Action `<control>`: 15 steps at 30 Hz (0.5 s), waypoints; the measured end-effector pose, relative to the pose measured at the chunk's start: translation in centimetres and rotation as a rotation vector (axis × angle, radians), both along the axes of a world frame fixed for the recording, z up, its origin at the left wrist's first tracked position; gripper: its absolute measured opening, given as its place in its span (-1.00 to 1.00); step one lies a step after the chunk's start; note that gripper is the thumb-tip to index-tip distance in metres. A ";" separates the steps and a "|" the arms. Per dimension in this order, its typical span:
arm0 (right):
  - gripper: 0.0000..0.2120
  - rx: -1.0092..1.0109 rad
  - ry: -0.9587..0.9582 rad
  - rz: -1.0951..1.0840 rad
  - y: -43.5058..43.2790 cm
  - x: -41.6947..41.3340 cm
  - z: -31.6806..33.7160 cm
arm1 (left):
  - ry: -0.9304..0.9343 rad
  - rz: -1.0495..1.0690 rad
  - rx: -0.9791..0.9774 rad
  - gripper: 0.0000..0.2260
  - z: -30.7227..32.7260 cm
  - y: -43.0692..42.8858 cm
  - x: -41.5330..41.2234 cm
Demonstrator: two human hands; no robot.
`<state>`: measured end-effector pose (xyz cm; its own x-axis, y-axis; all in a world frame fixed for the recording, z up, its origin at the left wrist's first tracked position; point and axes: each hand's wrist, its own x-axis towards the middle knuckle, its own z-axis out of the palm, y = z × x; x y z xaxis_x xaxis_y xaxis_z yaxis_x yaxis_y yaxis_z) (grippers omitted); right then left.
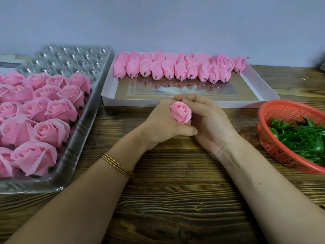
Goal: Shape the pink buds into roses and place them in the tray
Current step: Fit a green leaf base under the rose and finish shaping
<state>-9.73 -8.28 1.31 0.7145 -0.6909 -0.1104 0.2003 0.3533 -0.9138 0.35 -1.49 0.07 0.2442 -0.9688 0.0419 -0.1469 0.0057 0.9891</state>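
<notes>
Gripping a pink bud (181,111) in left hand (161,126) and right hand (209,120), both curled round it, over the worktop (175,199); left, tray (79,138) of roses (51,131); far, box (140,103) of buds (168,69).

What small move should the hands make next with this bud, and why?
Probably the right hand should fold an outer petal outward while the left hand holds the bud: it looks tighter than the wide-open roses in the tray.

basket (269,143): red plastic mesh, right side of worktop, partly cut off by the frame edge
leaves (302,140): glossy green, heaped inside basket
worktop (175,199): dark wood grain
wall (158,20): plain, pale
</notes>
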 end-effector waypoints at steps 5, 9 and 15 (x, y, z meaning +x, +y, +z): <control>-0.87 0.020 -0.077 -0.083 -0.1 0.0 0.1 | 0.010 0.041 -0.009 -0.79 -0.3 -0.1 0.2; -0.89 -0.098 -0.046 -0.130 0.2 -0.1 0.0 | 0.008 0.064 0.008 -0.80 -0.3 -0.2 0.2; -0.95 -0.279 0.021 -0.149 1.0 -0.1 -0.3 | 0.046 0.049 -0.043 -0.61 -0.2 -0.3 0.1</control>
